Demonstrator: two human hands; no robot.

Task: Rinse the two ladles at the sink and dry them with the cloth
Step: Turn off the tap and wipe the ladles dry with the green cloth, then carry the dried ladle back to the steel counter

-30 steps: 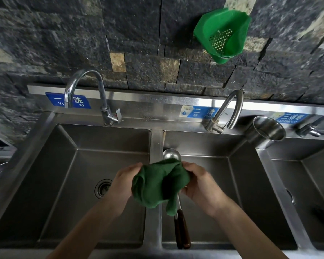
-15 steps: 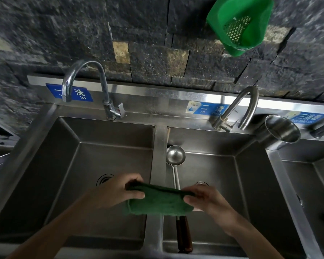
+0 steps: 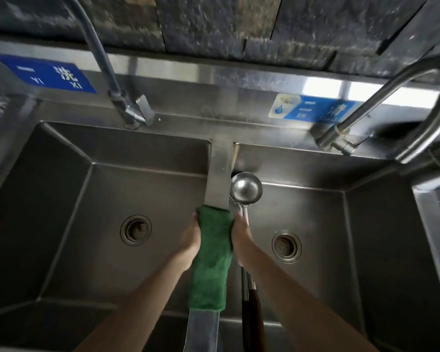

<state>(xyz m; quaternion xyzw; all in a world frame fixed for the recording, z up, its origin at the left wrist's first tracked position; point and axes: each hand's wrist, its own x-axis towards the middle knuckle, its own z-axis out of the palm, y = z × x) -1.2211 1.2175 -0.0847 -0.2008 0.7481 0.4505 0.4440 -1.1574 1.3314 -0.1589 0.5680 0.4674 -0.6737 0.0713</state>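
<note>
Both basins (image 3: pixel 92 199) lie open; ladle (image 3: pixel 246 188) hugs the divider (image 3: pixel 220 174)

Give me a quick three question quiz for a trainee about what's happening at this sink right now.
1. True or false: the green cloth lies along the divider between the two basins.
2. Which basin holds the ladle: A left, B right?
3. Fill in: the left hand and right hand hold the cloth at its ___ end.

Key: 1 true; 2 B; 3 far.
</note>
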